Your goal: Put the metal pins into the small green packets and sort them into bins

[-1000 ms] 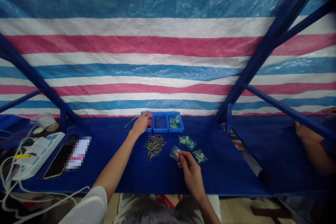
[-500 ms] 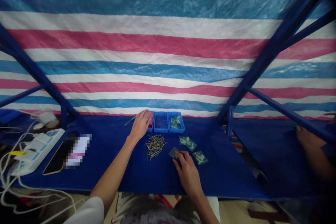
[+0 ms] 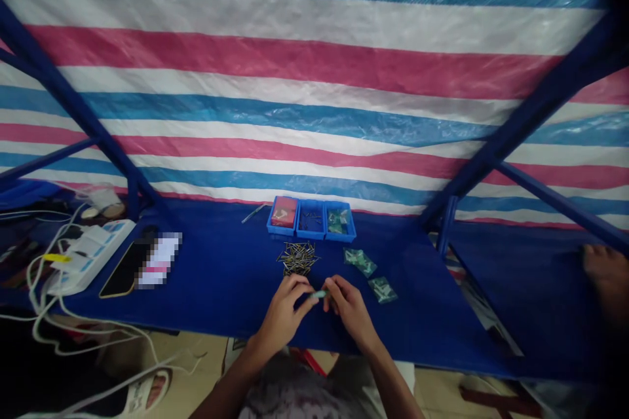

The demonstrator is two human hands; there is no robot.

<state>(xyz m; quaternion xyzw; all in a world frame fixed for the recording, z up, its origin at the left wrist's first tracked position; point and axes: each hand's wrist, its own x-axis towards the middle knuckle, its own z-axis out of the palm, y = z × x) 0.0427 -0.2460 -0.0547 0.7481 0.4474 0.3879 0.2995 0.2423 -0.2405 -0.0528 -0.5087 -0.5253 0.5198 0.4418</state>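
Observation:
My left hand [image 3: 285, 311] and my right hand [image 3: 348, 309] meet above the near part of the blue table. Between their fingertips is a small clear plastic bag [image 3: 318, 294], pinched from both sides; what is inside it is too small to make out. Just beyond my left fingers lies a pile of screws [image 3: 297, 256]. Two more filled plastic bags, one farther off [image 3: 360, 261] and one nearer [image 3: 382, 289], lie to the right. Behind the pile stand three joined blue bins: left with red contents [image 3: 284, 212], middle with a few dark screws [image 3: 311, 218], right with small bags [image 3: 338, 221].
At the left are a white power strip [image 3: 93, 258] with tangled cables, a black phone [image 3: 120, 270] and a blurred-out pale item [image 3: 160, 260]. A thin clear strip [image 3: 253, 213] lies beside the bins. Blue frame bars [image 3: 491, 150] slope up on both sides. Another person's hand [image 3: 604, 268] shows far right.
My left hand has left the left bin and come back to my right hand. The small bag under my right fingers is now lifted and held between both hands. The view has shifted slightly.

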